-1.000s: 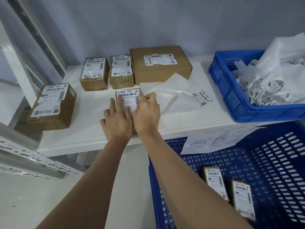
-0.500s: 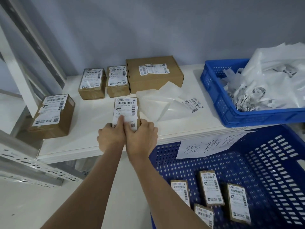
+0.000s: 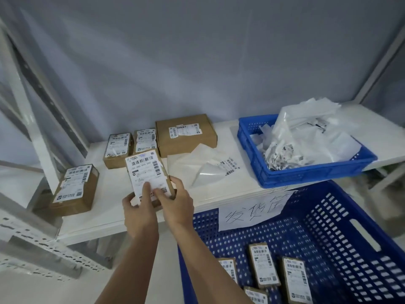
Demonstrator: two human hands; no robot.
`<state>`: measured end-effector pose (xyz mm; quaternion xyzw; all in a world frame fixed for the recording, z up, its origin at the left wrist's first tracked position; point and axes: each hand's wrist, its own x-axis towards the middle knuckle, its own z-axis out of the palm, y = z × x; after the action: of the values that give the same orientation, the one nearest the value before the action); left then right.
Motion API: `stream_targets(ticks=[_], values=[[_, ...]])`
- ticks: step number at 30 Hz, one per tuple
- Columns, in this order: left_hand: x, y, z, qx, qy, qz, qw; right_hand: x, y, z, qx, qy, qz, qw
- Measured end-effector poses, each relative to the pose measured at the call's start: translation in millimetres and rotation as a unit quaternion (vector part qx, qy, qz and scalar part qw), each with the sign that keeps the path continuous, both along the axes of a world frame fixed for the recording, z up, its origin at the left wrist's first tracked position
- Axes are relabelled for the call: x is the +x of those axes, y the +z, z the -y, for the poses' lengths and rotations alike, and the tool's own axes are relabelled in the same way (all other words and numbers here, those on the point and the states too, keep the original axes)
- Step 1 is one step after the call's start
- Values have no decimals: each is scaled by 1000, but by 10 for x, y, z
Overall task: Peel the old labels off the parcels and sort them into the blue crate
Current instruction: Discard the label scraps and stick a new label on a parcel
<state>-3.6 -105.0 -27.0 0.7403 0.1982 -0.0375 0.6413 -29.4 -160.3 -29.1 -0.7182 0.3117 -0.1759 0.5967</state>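
Parcel (image 3: 149, 174): lay tilted above the counter (image 3: 105, 189).
Left hand (image 3: 140, 210): fingers clamped on its near-left end.
Right hand (image 3: 175, 204): fingers clamped on its near-right end.

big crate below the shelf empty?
No, at least four labelled parcels lie on the floor of the large blue crate.

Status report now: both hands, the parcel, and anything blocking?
Left hand and right hand both grip the parcel, lifted off the shelf. Label still on. Nothing blocks the big blue crate.
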Motion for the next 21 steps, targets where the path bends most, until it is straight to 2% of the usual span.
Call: stream_targets(ticks=[3, 11, 21], values=[[-170, 165, 113, -51, 18, -26, 998, -190, 157, 117, 35, -10, 10, 999], [-825, 346, 609, -91, -72, -45, 992, -875, 312, 647, 97, -72, 26, 992], [-1669, 89, 1447, -43, -111, -97, 988, -1843, -15, 1478, 146, -140, 8, 979]])
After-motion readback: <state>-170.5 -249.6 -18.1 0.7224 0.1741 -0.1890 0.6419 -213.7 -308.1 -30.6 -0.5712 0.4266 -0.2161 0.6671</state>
